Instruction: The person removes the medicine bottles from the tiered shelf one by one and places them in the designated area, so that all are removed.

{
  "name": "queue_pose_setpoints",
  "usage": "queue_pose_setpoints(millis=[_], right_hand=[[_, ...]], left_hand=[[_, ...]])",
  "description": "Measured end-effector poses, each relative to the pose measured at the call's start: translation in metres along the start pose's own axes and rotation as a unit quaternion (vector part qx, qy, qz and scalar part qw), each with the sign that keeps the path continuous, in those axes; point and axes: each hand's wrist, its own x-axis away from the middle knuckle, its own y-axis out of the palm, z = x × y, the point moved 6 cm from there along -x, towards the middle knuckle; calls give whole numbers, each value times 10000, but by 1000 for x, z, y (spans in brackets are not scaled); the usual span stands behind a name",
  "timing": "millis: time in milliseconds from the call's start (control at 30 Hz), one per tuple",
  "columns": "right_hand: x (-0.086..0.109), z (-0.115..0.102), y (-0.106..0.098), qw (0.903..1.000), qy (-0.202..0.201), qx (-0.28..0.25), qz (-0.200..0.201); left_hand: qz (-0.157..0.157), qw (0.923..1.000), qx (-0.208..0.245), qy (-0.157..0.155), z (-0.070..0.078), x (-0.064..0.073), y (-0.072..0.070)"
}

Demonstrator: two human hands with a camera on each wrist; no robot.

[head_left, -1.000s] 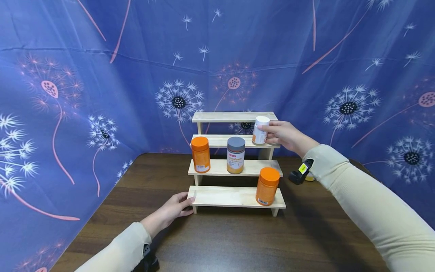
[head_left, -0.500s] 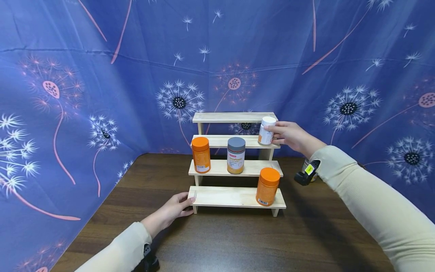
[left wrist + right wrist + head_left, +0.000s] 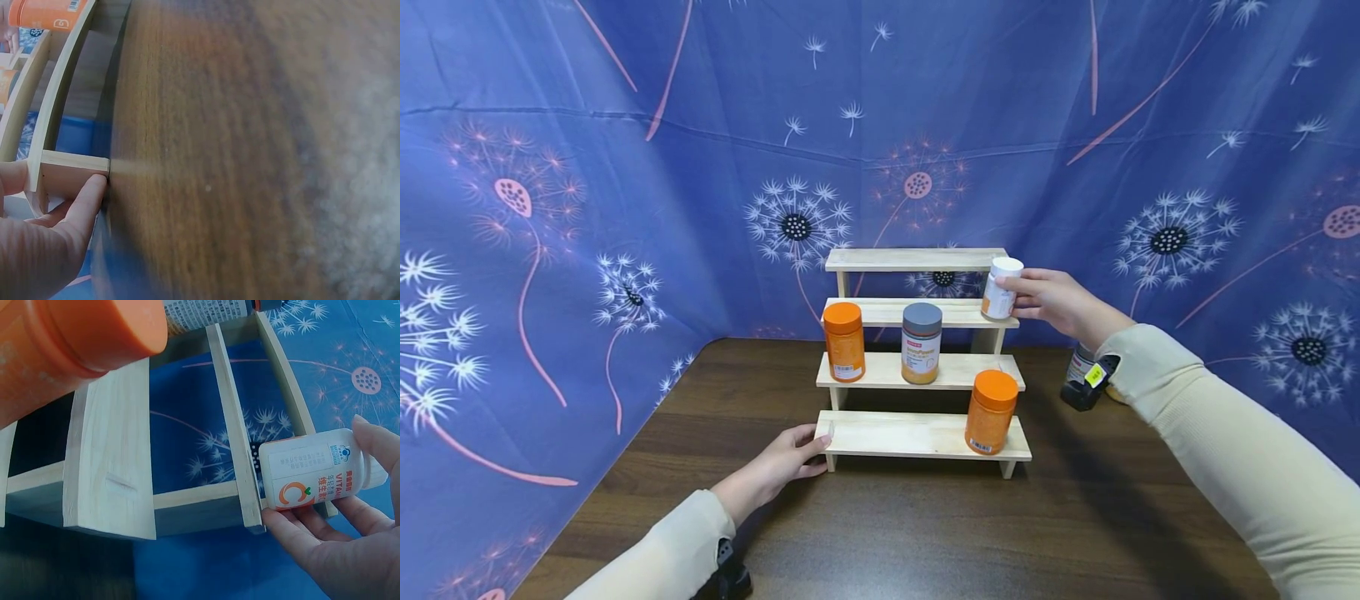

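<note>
In the head view my right hand [image 3: 1063, 307] holds a small white vitamin bottle [image 3: 1002, 292] upright at the right end of the second tier from the top. The right wrist view shows thumb and fingers around the vitamin bottle [image 3: 312, 469], its base at the tier's board. My left hand [image 3: 778, 467] grips the lower left end of the stepped wooden display stand [image 3: 887, 433]. Seen from the left wrist, a finger presses the stand's short leg [image 3: 72, 169], with the thumb on the board.
An orange jar [image 3: 844, 343] and a grey-lidded jar [image 3: 921, 343] stand on the tier below the vitamin bottle. Another orange jar [image 3: 990, 412] is on the lowest tier's right. A further container [image 3: 1081, 364] is partly hidden behind my right wrist. Blue dandelion cloth [image 3: 700, 208] hangs behind the table.
My right hand has moved the white vitamin bottle rightward along its tier to the right end. My left hand has kept its place on the stand.
</note>
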Motion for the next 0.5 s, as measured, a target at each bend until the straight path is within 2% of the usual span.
queue_pose_setpoints(millis=[300,500], right_hand=[[2,4,-9,10000,-54,-59,31],[5,5,-16,9998,-35,80,166]], left_hand=[[9,10000,-39,66,-1,0,0],[-33,10000,-47,82,-1,0,0]])
